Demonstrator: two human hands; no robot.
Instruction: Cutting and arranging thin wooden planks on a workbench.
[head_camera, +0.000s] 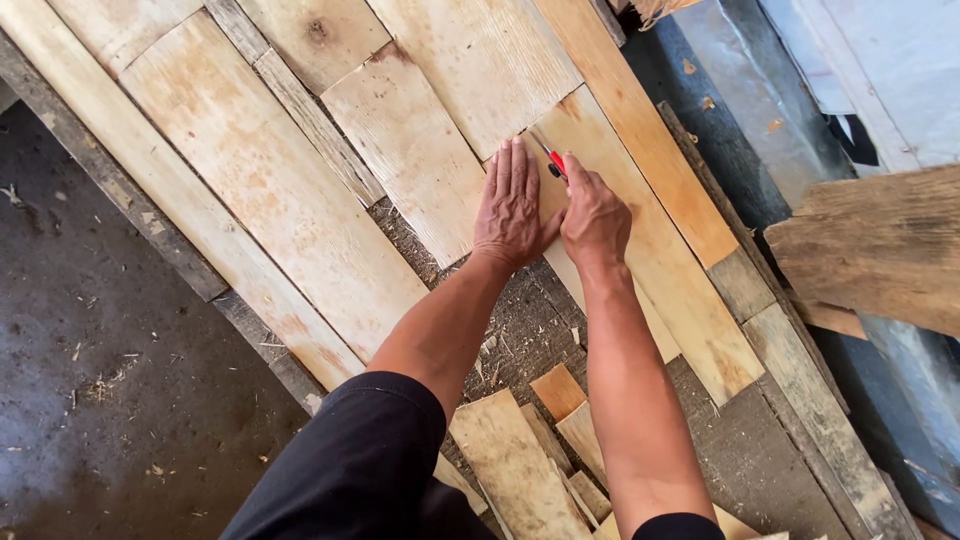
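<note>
Left hand (512, 205) pressed flat, fingers straight and together, palm down on a pale thin wood sheet (610, 215); nothing grasped, simply bearing down to pin it. Right hand (594, 215) just beside it, thumbs nearly touching, fist closed around a red-handled knife (555, 162). Only the red handle end and a dark tip showing past the knuckles; blade itself too small to make out. Tip resting on the sheet just ahead of the right fingers, close to the left index finger.

Sheet lying with its long axis running diagonally, from upper left near the fingertips down toward lower right, roughly parallel to the neighbouring orange-toned plank (650, 150) on its right. Knife pointing away from the body, along that same diagonal, so the tool and the sheet's grain appear to line up. Both hands at the far end of the sheet, right hand nearer its middle line, left hand nearer its left edge, overlapping a rougher board (410, 150) alongside.

Underneath, a worn bench (520, 320) scattered with splinters. Short offcuts (515, 460) piled near the body, between the forearms. Dark floor (110, 350) off to the left, well apart from the hands.
</note>
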